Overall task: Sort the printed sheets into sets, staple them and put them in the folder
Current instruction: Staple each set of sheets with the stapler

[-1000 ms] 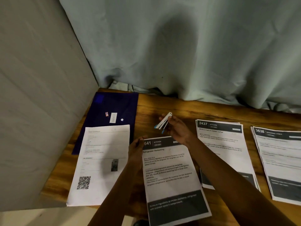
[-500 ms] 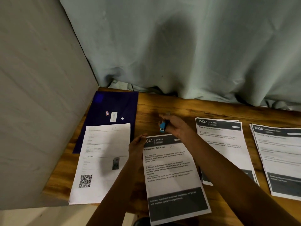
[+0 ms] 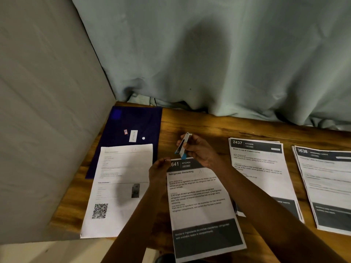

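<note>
Stapler [image 3: 182,147] is gripped in the right hand [image 3: 199,151] just above the Refrigerator Restocking set [image 3: 201,202], whose top corner is pinched by the left hand [image 3: 158,170]; the folder [image 3: 136,118] is laid far left.

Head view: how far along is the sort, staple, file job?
Done: sheets sorted into stacks 641, 2437, 3638. In hand: right hand holds the stapler above 641's top corner; left hand holds that corner. Left: no staple discernible; all stacks lie outside the folder.

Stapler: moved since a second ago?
Yes: the stapler in the right hand has shifted slightly left and down; its blue end now reaches the top edge of the Refrigerator Restocking sheet.
</note>
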